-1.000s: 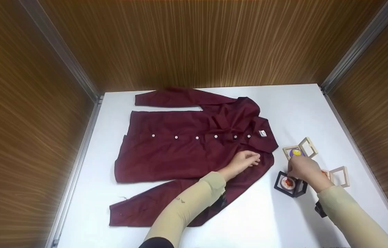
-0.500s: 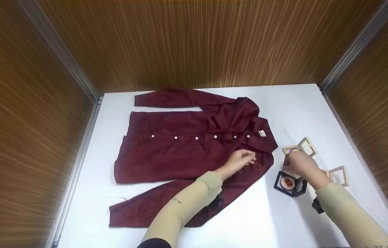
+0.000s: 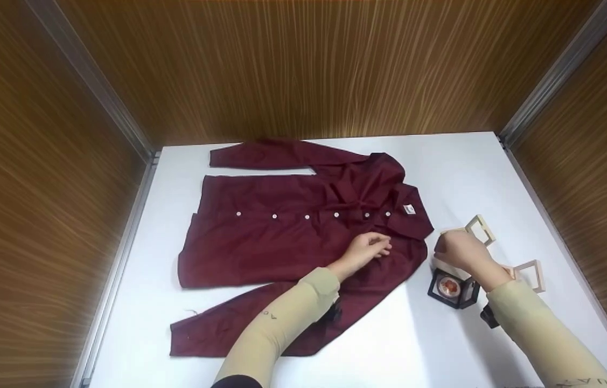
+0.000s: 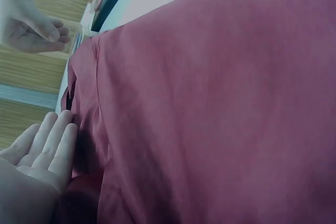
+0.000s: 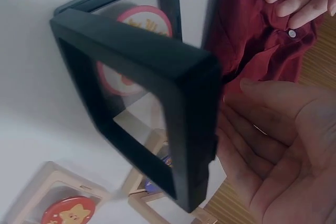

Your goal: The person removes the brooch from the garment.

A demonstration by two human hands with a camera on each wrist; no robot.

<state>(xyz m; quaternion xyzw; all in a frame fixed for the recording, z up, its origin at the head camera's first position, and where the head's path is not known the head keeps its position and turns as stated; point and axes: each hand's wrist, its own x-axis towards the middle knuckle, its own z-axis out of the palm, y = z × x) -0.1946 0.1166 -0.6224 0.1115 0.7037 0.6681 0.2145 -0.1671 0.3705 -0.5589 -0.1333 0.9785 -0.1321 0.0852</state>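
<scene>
A maroon button-up shirt (image 3: 281, 231) lies flat, its collar to the right and its sleeves spread. Over its upper front hovers my left hand (image 3: 365, 250), fingers relaxed and holding nothing; whether it touches the cloth I cannot tell. My right hand (image 3: 462, 250) hangs over small hinged display frames to the right of the collar. Its fingers curl loosely in the right wrist view, with nothing visibly held. Just below it stands the black display frame (image 5: 194, 103), opened, with a round badge (image 3: 449, 287) inside. A pale wooden frame (image 3: 480, 230) is partly hidden behind the hand.
Another pale wooden frame (image 3: 530, 275) stands opened at the right; its round red badge (image 5: 68, 211) bears a yellow star. White tabletop (image 3: 378, 339) surrounds the shirt and frames. Wood-grain panels (image 3: 303, 70) enclose the table at the back and both sides.
My right hand has moved left and slightly up, away from the black frame's badge, and now covers the nearer wooden frame's badge. The left hand has drifted slightly left over the shirt.
</scene>
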